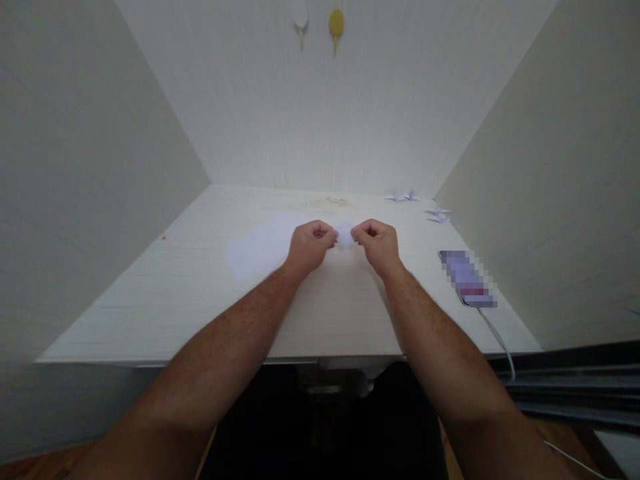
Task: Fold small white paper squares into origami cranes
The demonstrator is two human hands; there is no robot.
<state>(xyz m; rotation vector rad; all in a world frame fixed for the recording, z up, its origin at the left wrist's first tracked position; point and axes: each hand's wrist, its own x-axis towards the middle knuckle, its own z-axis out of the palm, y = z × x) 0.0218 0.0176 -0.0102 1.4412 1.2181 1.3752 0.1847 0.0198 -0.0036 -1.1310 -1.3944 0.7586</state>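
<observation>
Between my two hands is a small white piece of paper (pixel 345 234), its fold details too faint to make out. My left hand (pixel 313 245) pinches its left edge between thumb and fingers. On the opposite side, my right hand (pixel 377 243) grips the right edge the same way. Beside and partly behind my left hand, white paper sheets (pixel 260 243) lie flat on the table. Several small folded paper cranes (pixel 439 217) rest near the far right corner, away from both hands.
The white table (pixel 200 300) has walls on three sides. A phone (pixel 467 279), its screen blurred, lies at the right with a white cable (pixel 500 340) running over the front edge. A white hook (pixel 300 17) and a yellow hook (pixel 337 23) are on the back wall.
</observation>
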